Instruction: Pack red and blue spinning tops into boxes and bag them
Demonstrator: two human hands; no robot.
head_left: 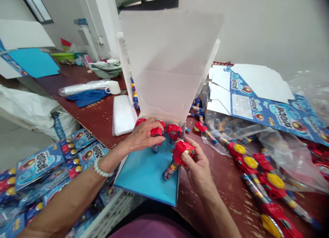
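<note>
An open box with a blue inside (pixel 144 178) stands on the red-brown table, its white lid (pixel 172 59) raised at the back. Red-topped toys, one of them (pixel 174 131) near the back right corner, stand in the back of the box. My left hand (pixel 145 133) reaches over the box's left side, its fingers closed round the red top of a toy (pixel 156 131). Over the right edge, my right hand (pixel 196 162) grips another red toy (pixel 183 151), whose clear tube with a blue end tilts down to the left into the box.
Red toys with yellow discs (pixel 275 180) lie at right, beside plastic bags and flat printed cartons (pixel 280 111). White sheets (pixel 124 115), a mug (pixel 113 87) and plastic-wrapped rolls are at left. Packed blue boxes (pixel 39 162) fill the lower left.
</note>
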